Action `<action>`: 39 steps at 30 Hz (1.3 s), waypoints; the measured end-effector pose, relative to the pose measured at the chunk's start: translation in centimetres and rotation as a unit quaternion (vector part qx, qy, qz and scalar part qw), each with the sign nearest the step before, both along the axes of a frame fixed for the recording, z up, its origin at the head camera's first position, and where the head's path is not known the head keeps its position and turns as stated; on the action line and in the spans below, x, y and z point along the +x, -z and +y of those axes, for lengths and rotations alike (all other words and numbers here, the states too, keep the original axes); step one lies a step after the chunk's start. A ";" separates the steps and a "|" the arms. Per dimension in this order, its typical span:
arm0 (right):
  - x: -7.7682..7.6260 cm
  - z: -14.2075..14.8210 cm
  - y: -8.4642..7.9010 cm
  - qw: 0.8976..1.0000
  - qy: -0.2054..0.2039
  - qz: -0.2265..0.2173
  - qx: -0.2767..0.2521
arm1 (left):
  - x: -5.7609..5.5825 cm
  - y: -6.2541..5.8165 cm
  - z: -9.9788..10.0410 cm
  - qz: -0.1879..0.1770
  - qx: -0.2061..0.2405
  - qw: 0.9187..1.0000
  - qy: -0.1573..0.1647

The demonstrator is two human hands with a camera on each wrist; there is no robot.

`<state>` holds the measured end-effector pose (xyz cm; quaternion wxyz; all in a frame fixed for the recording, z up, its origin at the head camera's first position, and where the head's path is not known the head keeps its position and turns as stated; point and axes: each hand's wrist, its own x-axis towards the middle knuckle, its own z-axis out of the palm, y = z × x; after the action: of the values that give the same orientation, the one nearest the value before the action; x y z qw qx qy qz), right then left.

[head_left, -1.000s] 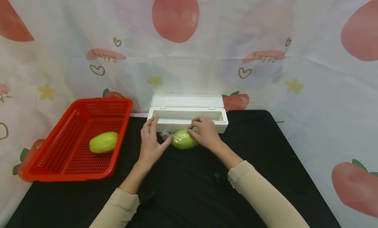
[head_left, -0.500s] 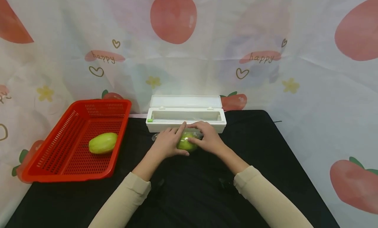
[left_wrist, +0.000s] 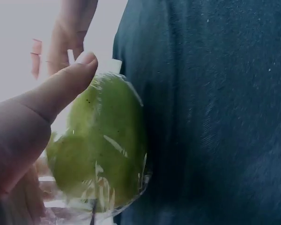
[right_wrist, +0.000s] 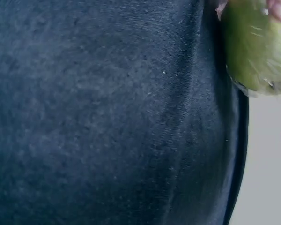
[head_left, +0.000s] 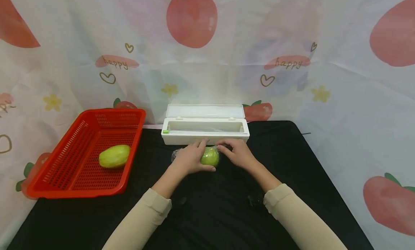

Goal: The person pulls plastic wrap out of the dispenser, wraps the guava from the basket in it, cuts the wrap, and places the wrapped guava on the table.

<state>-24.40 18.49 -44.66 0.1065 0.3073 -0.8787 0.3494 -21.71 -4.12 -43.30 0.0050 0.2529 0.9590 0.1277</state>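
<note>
The left hand (head_left: 189, 159) holds the green fruit (head_left: 210, 157); the right hand (head_left: 238, 154) seems pinching its film (head_left: 214, 148), which hard pulling may tear.

A green, oval fruit (head_left: 210, 157) is enclosed in clear, creased plastic film (head_left: 175, 155), bunched beyond its left end and seemingly gathered at its right. The fruit is laid sideways on black cloth (head_left: 210, 214), near the white box (head_left: 205, 139).
</note>
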 end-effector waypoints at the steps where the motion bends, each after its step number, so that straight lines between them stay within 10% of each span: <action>1: 0.1 0.0 -0.1 1.000 0.007 0.005 0.002 | 0.0 0.1 0.2 -0.011 0.000 1.000 -0.002; 11: 1.6 0.3 -0.6 0.997 0.013 0.070 0.034 | -0.2 2.3 -0.3 -0.030 0.064 0.997 -0.016; 31: 6.6 -3.0 1.6 0.998 0.036 0.046 0.030 | -0.2 3.8 -0.4 -0.031 0.174 0.983 -0.046; 35: 8.0 -4.5 1.6 0.994 0.005 -0.030 0.107 | -0.6 3.9 -0.7 -0.047 0.231 0.971 -0.045; 39: 8.5 -6.0 1.4 0.980 -0.019 -0.090 0.179 | -1.0 3.8 -0.9 -0.088 0.330 0.939 -0.047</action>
<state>-15.93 12.51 -46.10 -0.0361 0.3051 -0.9272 0.2142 -22.76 -5.01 -47.09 -0.0003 0.1831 0.8697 0.4584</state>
